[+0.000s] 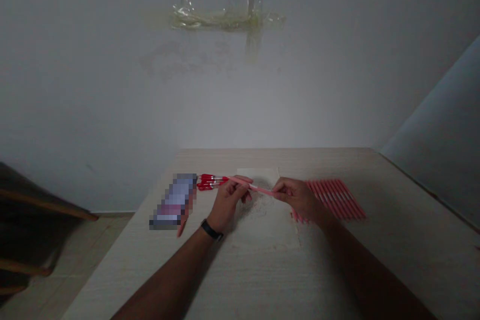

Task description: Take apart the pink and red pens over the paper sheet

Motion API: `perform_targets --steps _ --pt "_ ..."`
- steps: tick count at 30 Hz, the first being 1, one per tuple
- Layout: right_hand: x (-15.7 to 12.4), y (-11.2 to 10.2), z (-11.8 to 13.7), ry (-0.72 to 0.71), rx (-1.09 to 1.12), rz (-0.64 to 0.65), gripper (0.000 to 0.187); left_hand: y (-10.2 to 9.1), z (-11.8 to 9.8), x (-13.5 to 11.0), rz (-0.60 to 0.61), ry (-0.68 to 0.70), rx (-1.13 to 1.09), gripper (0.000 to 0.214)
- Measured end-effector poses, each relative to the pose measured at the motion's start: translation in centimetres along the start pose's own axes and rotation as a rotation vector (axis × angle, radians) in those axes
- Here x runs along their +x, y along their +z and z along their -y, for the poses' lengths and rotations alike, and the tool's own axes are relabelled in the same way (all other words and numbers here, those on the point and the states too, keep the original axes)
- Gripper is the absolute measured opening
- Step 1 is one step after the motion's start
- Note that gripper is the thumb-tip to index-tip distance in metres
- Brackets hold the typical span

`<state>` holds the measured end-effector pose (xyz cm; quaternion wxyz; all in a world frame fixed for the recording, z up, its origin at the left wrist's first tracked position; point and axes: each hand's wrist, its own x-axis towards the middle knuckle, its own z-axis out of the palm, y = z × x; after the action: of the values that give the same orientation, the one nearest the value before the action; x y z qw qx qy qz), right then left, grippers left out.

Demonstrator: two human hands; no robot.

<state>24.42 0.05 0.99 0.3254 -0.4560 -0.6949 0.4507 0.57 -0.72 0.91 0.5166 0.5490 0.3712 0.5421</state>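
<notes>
We record the left hand (227, 201) and the right hand (295, 197) each closed in a narrow pinch on one slim pink pen (252, 184). The pen spans the short gap between the two sets of fingertips and lies roughly level. Whether it touches the surface below the fingers we cannot tell.

Just beyond the left fingers lies a small bunch of red-capped pens (210, 181). The held pen's left end reaches that bunch, but we cannot tell whether the two touch. Further left of those fingers is a pixelated object (174, 201), too obscured to identify. Beyond the right fingers lies a row of pink pens (336, 200), side by side and slanted, with some ends close beneath the right hand. We cannot give an exact count.

Below the fingers is a pale paper sheet (262, 232), resting on a pale wood-grain table (408, 270). A black wristband (212, 230) circles the left wrist.

As to progress, we find one pen in hand, the pink row largely in order and the red-capped bunch gathered at the left. Nothing shown settles what is done or left.
</notes>
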Motion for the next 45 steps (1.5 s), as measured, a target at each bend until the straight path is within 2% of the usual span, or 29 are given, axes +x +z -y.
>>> perform_targets --steps 6,13,18,24,31,35,39,42,45 --pt "0.4 -0.3 -0.1 -0.102 -0.035 -0.032 0.028 -0.4 -0.3 0.2 -0.028 0.012 0.012 0.027" --pt "0.3 -0.3 -0.1 -0.074 -0.058 -0.030 0.024 -0.1 -0.2 0.0 0.007 -0.008 0.004 0.029" --pt "0.2 -0.1 -0.1 -0.003 -0.056 -0.007 0.026 -0.1 -0.3 0.0 0.026 -0.019 -0.007 0.029" --pt "0.1 -0.2 0.0 -0.037 -0.010 -0.008 0.023 -0.2 -0.6 0.0 0.000 -0.006 0.022 0.028" --pt "0.1 -0.3 -0.4 -0.011 -0.030 0.012 0.021 -0.1 -0.3 0.0 0.034 -0.024 0.016 0.029" --pt "-0.1 -0.3 -0.3 -0.044 -0.024 0.027 0.024 -0.3 -0.1 0.1 0.036 -0.020 0.021 0.026" --pt "-0.3 0.3 0.2 -0.020 -0.018 0.072 0.028 -0.2 0.4 0.1 0.121 -0.013 0.037 0.022" --pt "0.0 1.0 0.2 -0.103 -0.027 0.077 0.028 -0.1 0.7 -0.1 0.208 0.015 0.050 0.021" --pt "0.3 1.6 -0.1 -0.170 0.017 0.121 0.028 -0.1 0.6 -0.2 0.228 0.021 0.057 0.023"
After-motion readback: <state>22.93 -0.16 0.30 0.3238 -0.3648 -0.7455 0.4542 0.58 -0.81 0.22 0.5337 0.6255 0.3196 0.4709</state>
